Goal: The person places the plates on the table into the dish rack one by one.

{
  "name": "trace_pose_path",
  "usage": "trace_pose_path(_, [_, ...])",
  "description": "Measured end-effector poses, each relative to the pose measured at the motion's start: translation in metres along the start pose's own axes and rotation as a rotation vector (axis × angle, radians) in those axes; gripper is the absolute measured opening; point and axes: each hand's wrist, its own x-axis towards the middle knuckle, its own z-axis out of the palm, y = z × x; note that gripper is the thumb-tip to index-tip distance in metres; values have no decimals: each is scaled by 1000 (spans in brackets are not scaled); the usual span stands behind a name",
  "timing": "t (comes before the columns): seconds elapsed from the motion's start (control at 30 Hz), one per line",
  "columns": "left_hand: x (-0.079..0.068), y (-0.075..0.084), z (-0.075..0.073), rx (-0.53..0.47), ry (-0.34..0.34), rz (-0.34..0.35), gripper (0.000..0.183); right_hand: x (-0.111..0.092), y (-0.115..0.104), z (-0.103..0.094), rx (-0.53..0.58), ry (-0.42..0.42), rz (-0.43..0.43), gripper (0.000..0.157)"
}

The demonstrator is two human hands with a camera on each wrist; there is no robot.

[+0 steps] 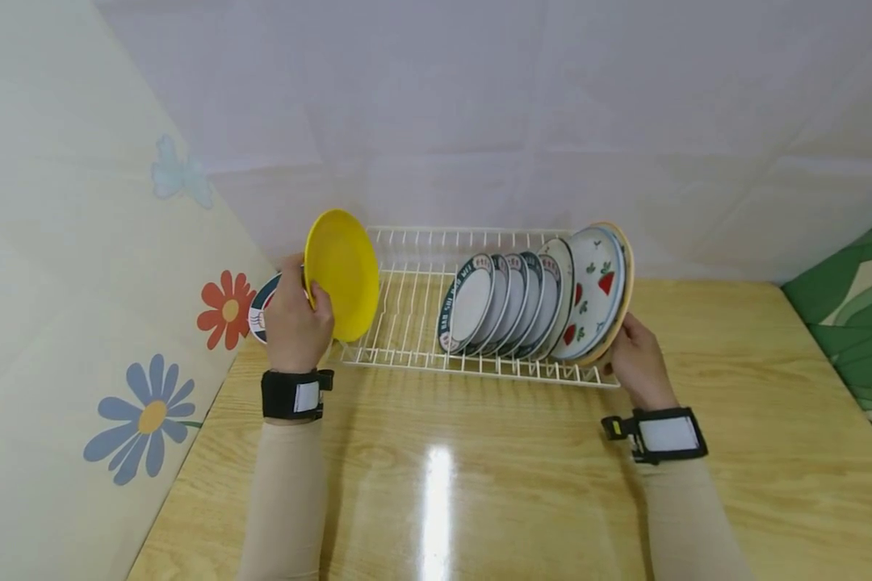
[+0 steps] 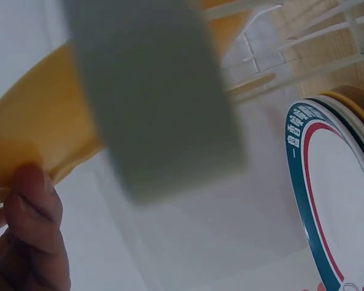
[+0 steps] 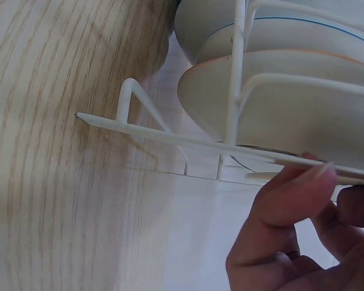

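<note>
My left hand (image 1: 295, 323) grips a yellow plate (image 1: 349, 274) by its left side, tilted upright at the left end of a white wire dish rack (image 1: 407, 315). In the left wrist view, fingers (image 2: 33, 209) pinch the plate's edge. My right hand (image 1: 639, 363) is at the rack's right end; in the right wrist view its thumb and fingers (image 3: 297, 197) hold the rack's wire edge, close beside the outermost plate (image 3: 285, 103). Several small green-rimmed plates (image 1: 472, 307) stand in the rack, then a strawberry-patterned plate (image 1: 589, 290) and an orange-rimmed one (image 1: 628, 274).
Left of the rack, partly hidden behind my left hand, plates with a teal rim and red ring (image 2: 333, 182) stand together. The rack stands on a wooden table (image 1: 509, 476) against a pale back wall (image 1: 450, 105). A flower-decorated wall (image 1: 65, 282) borders the left.
</note>
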Motion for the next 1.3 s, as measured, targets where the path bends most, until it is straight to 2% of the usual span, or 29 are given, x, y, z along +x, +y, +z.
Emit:
trace_pose_path(0.33, [0, -5, 15, 66, -63, 15, 36, 1, -3, 0, 1, 2, -7, 57])
trace_pose_path(0.8, [-3, -15, 35, 92, -192, -85, 41, 3, -4, 0, 4, 0, -15, 56])
trace_pose_path(0.93, [-3, -17, 35, 145, -192, -83, 40, 2, -4, 0, 0, 3, -13, 56])
trace_pose_path(1.03, [-2, -18, 33, 164, -225, -96, 45, 2, -2, 0, -3, 0, -12, 56])
trace_pose_path(1.17, [-1, -20, 28, 147, -285, -136, 61, 2, 0, 0, -6, -7, -8, 56])
trace_pose_path(1.3, [2, -26, 19, 90, -275, -170, 66, 2, 0, -1, -5, -6, -9, 56])
